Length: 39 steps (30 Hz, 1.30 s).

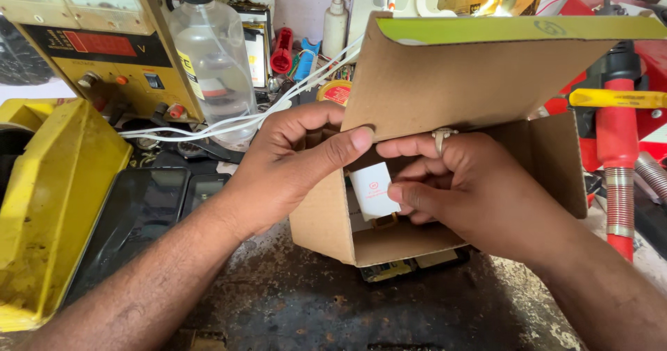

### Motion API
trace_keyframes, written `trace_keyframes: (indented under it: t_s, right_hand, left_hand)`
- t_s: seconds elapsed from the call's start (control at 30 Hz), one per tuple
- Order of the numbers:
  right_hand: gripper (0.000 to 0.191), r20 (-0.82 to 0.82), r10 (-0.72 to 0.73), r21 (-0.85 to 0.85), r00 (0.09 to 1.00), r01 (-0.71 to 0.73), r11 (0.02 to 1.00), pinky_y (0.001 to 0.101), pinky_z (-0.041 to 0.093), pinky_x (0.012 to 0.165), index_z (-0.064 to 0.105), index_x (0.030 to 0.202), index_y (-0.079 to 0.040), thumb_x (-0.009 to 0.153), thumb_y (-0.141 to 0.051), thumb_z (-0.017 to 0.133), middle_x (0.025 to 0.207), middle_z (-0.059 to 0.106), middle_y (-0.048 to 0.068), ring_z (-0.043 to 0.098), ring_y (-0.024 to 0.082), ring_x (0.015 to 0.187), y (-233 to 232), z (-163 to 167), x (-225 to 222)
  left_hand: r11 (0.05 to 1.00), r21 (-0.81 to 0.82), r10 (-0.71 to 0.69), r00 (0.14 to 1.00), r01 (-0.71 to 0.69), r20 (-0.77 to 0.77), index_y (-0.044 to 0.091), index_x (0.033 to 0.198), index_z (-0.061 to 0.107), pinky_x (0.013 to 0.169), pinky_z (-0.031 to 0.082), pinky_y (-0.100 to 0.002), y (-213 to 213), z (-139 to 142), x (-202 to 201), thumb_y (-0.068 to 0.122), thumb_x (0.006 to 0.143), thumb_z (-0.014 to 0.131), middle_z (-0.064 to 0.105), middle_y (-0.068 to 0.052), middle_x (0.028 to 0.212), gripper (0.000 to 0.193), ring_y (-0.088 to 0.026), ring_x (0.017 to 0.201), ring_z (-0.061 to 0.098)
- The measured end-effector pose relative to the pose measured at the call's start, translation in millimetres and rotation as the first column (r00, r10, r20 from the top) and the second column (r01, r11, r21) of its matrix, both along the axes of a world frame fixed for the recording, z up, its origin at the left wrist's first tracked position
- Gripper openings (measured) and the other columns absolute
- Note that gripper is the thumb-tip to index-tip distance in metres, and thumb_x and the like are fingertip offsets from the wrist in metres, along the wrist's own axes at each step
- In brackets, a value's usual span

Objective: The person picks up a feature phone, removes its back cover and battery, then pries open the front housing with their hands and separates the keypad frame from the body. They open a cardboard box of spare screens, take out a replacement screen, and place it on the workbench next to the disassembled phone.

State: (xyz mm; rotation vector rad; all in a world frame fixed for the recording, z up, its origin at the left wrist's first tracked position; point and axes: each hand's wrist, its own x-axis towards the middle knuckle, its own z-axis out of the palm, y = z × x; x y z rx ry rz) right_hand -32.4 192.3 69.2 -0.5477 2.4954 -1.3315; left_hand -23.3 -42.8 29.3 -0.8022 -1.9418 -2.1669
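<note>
An open brown cardboard box [326, 219] rests on a dark, worn workbench, its lid flap [458, 73] raised with a green edge. My left hand [292, 163] grips the box's left rim, thumb pressed over the top edge. My right hand [465, 184], a ring on one finger, reaches into the box and holds a small white plug-shaped adapter [372, 191] between thumb and fingers. A small yellowish part lies just under the adapter inside the box.
A yellow case [48, 198] stands at the left with dark phone screens [139, 212] beside it. Behind are a yellow bench power supply [104, 52], a clear plastic bottle [212, 59], white cables [278, 104], and a red tool [615, 149] at right. A circuit board [389, 270] peeks from under the box.
</note>
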Motion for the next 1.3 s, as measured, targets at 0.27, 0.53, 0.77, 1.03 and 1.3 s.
trace_keyframes:
  t_s: [0.27, 0.53, 0.77, 1.03, 1.3]
  right_hand:
    - [0.041, 0.073, 0.043, 0.0, 0.996, -0.043, 0.999, 0.0316, 0.065, 0.066, 0.068, 0.134, -0.007, 0.094, -0.012, 0.065, 0.09, 0.076, 0.006, 0.07, 0.012, 0.073, 1.3, -3.3, -3.1]
    - [0.031, -0.036, 0.23, -0.06, 0.973, -0.232, 0.971, 0.0319, 0.066, 0.077, 0.066, 0.129, -0.006, 0.1, -0.013, 0.061, 0.11, 0.078, 0.0, 0.076, 0.011, 0.09, -2.4, -9.9, 0.7]
    - [0.026, -0.221, 0.16, 0.57, 0.962, -0.006, 0.822, 0.0318, 0.061, 0.08, 0.079, 0.113, -0.014, 0.094, -0.029, 0.069, 0.097, 0.081, -0.001, 0.074, 0.014, 0.09, 27.1, 15.0, 5.3]
    - [0.037, -0.193, 0.242, 0.724, 0.951, -0.029, 0.689, 0.0365, 0.058, 0.08, 0.078, 0.117, -0.022, 0.084, -0.036, 0.071, 0.099, 0.081, 0.0, 0.077, 0.021, 0.088, 22.4, 24.9, 9.0]
    - [0.022, -0.491, 0.33, 0.735, 0.806, 0.18, 0.653, 0.0432, 0.056, 0.075, 0.079, 0.108, -0.029, 0.089, -0.035, 0.069, 0.087, 0.079, 0.003, 0.072, 0.028, 0.082, 21.0, 20.8, 7.5]
  left_hand:
    - [0.998, -0.062, 0.023, 1.0, -0.024, -0.021, 0.005, 0.109, 0.075, 0.068, 0.048, -0.02, -0.1, 2.2, 1.1, 0.024, 0.1, 0.071, 0.068, 0.006, 0.086, 0.021, -0.001, 0.077, 0.055]
    - [0.994, -0.103, -0.035, 0.994, 0.025, -0.099, 0.005, 0.113, 0.074, 0.086, 0.057, -0.023, 1.0, 10.2, 7.8, 0.026, 0.1, 0.068, 0.075, 0.004, 0.098, 0.026, -0.003, 0.093, 0.066]
    - [0.992, -0.123, 0.022, 0.994, -0.035, -0.105, 0.005, 0.109, 0.075, 0.077, 0.054, -0.024, 2.4, 5.4, 5.0, 0.027, 0.099, 0.073, 0.07, 0.004, 0.091, 0.024, -0.003, 0.085, 0.06]
    - [0.992, -0.123, 0.019, 0.996, -0.03, -0.086, 0.006, 0.11, 0.075, 0.075, 0.053, -0.022, 1.6, 5.1, 4.6, 0.027, 0.099, 0.072, 0.07, 0.005, 0.091, 0.025, -0.003, 0.084, 0.059]
    - [0.991, -0.133, 0.018, 0.994, -0.033, -0.109, 0.005, 0.111, 0.075, 0.077, 0.053, -0.022, 1.6, 5.5, 4.8, 0.027, 0.099, 0.072, 0.07, 0.005, 0.092, 0.025, -0.002, 0.085, 0.059]
